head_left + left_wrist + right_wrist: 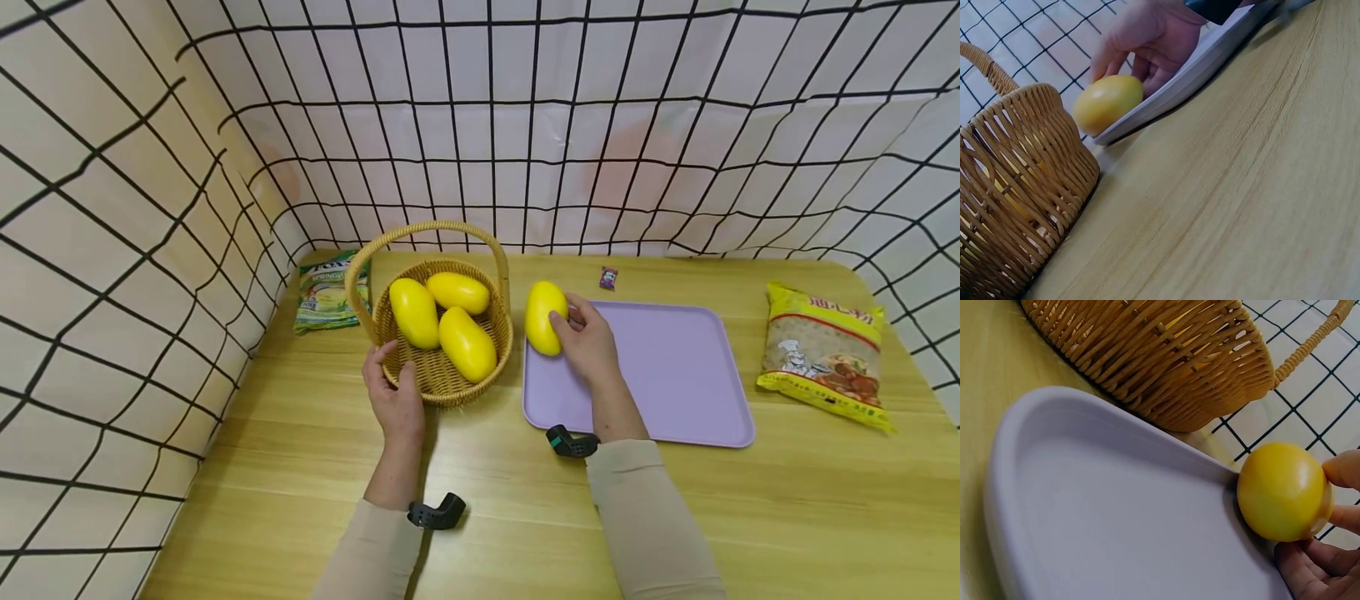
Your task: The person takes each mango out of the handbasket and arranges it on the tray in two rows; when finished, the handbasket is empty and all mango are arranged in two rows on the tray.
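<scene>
A wicker basket [442, 393] with an arched handle holds three yellow mangoes [468, 345]. My left hand [397, 406] holds the basket's near left rim, with thumb and fingers curved about it; its own wrist view does not show it. A fourth yellow mango [546, 318] is pinched between the thumb and fingers of my right hand [592, 342]. It is over the far left corner of a lilac tray [675, 367], close to the tray's rim in the right wrist view. Whether its underside touches the tray cannot be told.
A green snack packet [327, 292] lies left of the basket, partly behind its handle. Beyond the tray is a small purple wrapped sweet [608, 278]. A yellow food bag [823, 354] lies to the right. White grid-patterned sheeting [510, 133] surrounds the wooden table [495, 525].
</scene>
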Available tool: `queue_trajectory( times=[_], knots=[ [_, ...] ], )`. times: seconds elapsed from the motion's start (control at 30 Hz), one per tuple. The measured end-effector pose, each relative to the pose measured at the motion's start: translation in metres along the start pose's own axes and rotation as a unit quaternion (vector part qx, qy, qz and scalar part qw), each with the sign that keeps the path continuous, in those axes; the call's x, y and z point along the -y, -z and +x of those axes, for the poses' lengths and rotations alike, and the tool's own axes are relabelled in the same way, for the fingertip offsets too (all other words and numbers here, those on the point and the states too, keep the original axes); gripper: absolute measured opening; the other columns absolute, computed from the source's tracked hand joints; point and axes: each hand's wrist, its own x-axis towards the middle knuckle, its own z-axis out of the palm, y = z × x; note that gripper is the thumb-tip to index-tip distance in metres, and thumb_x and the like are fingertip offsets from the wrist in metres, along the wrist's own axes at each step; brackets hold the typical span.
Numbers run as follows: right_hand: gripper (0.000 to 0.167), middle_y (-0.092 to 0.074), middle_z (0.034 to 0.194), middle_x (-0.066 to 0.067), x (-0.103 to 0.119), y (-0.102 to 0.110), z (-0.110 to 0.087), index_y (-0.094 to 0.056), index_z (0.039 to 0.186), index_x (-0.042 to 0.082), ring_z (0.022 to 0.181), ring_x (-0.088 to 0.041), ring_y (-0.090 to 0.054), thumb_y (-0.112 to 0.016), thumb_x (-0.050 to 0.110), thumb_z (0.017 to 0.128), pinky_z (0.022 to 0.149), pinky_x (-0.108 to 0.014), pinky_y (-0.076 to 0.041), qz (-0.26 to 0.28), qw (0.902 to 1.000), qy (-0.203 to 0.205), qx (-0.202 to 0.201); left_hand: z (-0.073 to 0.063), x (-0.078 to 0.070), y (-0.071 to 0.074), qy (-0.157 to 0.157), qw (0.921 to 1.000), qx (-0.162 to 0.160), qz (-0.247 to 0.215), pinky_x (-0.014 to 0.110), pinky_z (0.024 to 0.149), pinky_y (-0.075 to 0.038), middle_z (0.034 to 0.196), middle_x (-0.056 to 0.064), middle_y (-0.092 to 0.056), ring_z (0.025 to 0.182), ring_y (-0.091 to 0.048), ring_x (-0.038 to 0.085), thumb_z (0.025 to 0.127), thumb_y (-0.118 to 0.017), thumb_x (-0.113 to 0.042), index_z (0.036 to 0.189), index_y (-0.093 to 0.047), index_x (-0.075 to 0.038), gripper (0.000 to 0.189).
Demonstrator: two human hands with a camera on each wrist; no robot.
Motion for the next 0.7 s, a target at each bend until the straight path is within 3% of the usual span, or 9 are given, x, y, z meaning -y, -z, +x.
queue_trajectory(
  times=[0.7],
  knots=[
    [0.061, -0.052, 0.150, -0.022, -0.0010, 0.0005, 0.0006, -0.040, 0.158, 0.014, 0.136, -0.033, -0.054, -0.058, 0.033, 0.103, 0.113, -0.046, -0.046, -0.008, 0.9998, -0.014, 0.010, 0.0006, 0.0008, -0.0006, -0.002, 0.9999, 0.000, 0.011, 0.050, 0.127, -0.015, 0.157, 0.015, -0.037, 0.153, -0.025, 0.029, 0.091, -0.057, -0.003, 0.126, -0.058, 0.003, 0.035]
  ],
)
